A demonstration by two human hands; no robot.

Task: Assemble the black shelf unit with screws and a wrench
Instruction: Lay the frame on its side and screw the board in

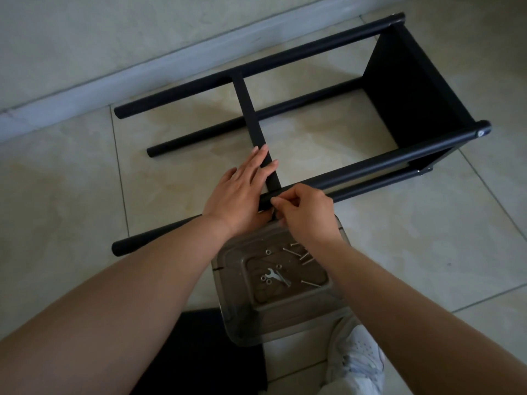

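Looking down through the head camera, I see the black shelf unit (313, 109) lying on its side on the tiled floor (427, 252), near the wall. Four black poles run along it. One shelf panel (413, 89) sits at the far right end, and a bolt head shows at the pole end there, so I judge that end is already fixed. A second, narrow black crossbar (251, 118) stands between the upper poles, and this is the part I work on.

My left hand (242, 186) lies flat on the crossbar, fingers stretched out and open, pressing it against the near pole (370, 169). My right hand (305, 212) is at the joint, thumb and first fingers pinched together, as if on a screw, but the screw itself is hidden, so I cannot tell for sure.

Below my hands is a clear plastic box (236, 323), just beside the unit. Inside it lie the small wrench (275, 276), several loose screws (302, 256) and some nuts (266, 280). Because so much hardware is unused and the wrench is untouched, I think the task is about half done: this joint needs tightening, and other joints remain.
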